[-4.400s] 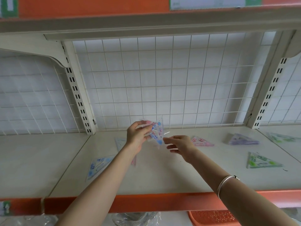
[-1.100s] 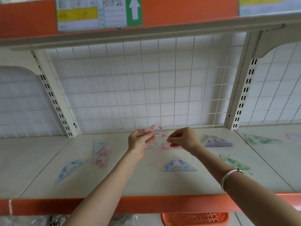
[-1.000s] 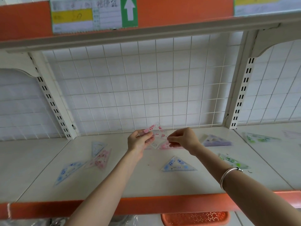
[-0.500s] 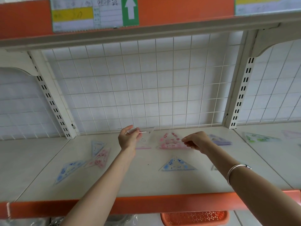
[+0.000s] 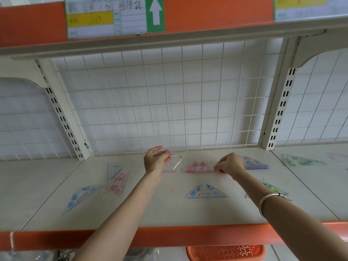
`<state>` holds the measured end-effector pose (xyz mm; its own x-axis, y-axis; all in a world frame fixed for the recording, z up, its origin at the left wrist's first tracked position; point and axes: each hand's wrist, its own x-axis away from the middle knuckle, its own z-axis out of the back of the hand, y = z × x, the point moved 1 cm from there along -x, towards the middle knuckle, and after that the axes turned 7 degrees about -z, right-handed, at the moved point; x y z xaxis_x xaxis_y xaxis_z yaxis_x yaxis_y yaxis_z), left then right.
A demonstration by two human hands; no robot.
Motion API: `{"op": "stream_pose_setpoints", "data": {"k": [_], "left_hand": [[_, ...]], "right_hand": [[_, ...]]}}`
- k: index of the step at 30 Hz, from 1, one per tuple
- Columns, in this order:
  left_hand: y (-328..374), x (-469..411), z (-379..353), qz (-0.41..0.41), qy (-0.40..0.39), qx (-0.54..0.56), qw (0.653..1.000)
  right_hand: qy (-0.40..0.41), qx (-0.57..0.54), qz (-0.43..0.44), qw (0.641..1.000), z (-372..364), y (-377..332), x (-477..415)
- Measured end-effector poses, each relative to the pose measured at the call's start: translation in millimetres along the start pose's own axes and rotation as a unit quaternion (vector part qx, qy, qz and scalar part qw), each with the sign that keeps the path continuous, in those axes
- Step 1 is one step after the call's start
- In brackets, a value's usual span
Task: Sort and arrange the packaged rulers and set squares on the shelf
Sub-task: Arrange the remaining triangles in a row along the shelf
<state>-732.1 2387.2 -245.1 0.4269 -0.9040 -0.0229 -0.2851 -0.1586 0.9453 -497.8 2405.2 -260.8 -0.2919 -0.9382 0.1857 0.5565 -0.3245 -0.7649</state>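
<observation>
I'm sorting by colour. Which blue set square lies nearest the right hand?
The blue set square at front centre, just in front of the right hand; the other blue one lies far left.

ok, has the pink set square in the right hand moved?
Yes: the pink set square went right and down, away from the left hand, now just behind the front blue set square.

"10" and white up arrow [image 5: 155,11] on shelf-edge label [image 5: 105,25]
</observation>
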Motion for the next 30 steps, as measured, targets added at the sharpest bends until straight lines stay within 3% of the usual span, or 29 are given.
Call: {"op": "stream_pose_setpoints", "data": {"k": [4,8,15,24,30], "left_hand": [[-0.1,1.9,-0.8,0.005,-0.011,0.001,1.0],[0.5,4.2,-3.1,0.015,-0.03,0.003,0.999],[0.6,12.0,-13.3,0.033,-0.096,-0.019,0.995],[-2.2,14.2,-24.8,0.02,-0.14,-0.04,0.989],[-5.6,14.8,-29.7,0.041,-0.141,-0.036,0.989]], "right_hand": [[0.008,0.023,0.023,0.999,-1.2,-3.2,2.3],[0.013,0.007,0.111,0.994,-4.3,-17.8,9.7],[-0.032,-0.037,0.196,0.979,-19.2,-40.4,25.7],[-0.14,-0.026,0.194,0.971,-16.8,-40.9,35.1],[-0.155,-0.186,0.12,0.963,-11.4,-36.9,29.5]]}}
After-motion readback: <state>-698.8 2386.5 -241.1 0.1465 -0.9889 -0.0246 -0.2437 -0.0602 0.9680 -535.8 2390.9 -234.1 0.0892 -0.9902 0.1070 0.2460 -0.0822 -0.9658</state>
